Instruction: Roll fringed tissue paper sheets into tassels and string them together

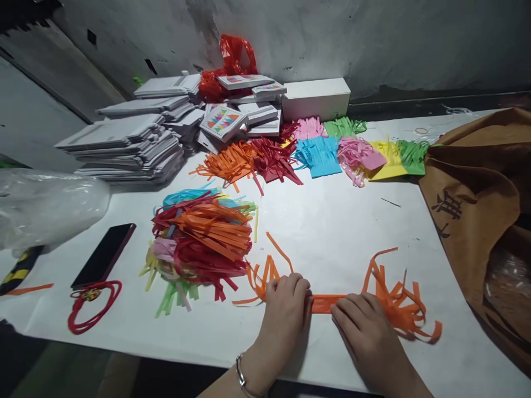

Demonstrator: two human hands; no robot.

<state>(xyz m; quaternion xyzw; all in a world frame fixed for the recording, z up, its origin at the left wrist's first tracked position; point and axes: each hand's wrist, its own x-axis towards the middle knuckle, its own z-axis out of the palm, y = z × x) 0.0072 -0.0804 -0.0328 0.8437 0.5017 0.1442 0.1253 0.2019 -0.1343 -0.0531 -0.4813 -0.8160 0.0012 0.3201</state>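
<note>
Orange paper strip (322, 304), flat-banded, fringed at both ends, lies at five o'clock.
The left hand (288, 298) and right hand (367, 323) clamp its band, fingers together; white tabletop (315, 232) spreads at its twelve, near edge (319, 381) at its six.

I see dark characters (448, 205) on the brown sack (468, 166) to my right, but they lie among its folds and I can't read them for certain. The small dark marks low on the white box (315, 100) are too tiny for me to read.
</note>
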